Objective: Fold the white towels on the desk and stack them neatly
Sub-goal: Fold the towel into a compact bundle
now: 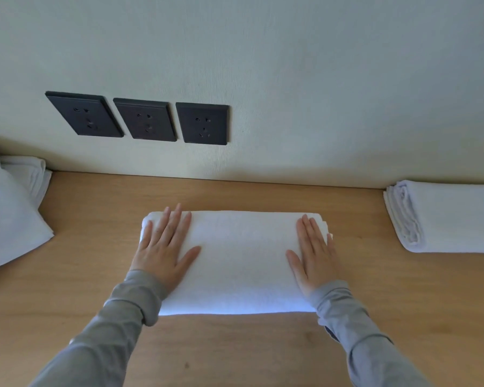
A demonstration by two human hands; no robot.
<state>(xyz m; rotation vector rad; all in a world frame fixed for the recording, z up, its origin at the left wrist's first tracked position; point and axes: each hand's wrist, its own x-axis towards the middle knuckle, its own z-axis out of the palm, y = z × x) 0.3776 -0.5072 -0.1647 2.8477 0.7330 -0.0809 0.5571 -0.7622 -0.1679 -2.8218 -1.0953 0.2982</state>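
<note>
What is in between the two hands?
Only the bare middle of the folded white towel; the left hand and right hand press flat on its ends, seen in the head view.

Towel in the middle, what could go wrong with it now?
When the left hand and right hand lift off, the middle towel might spring open, since only flat palms press it. Carrying it to the folded pile on the right could loosen its layers or land it crooked.
</note>
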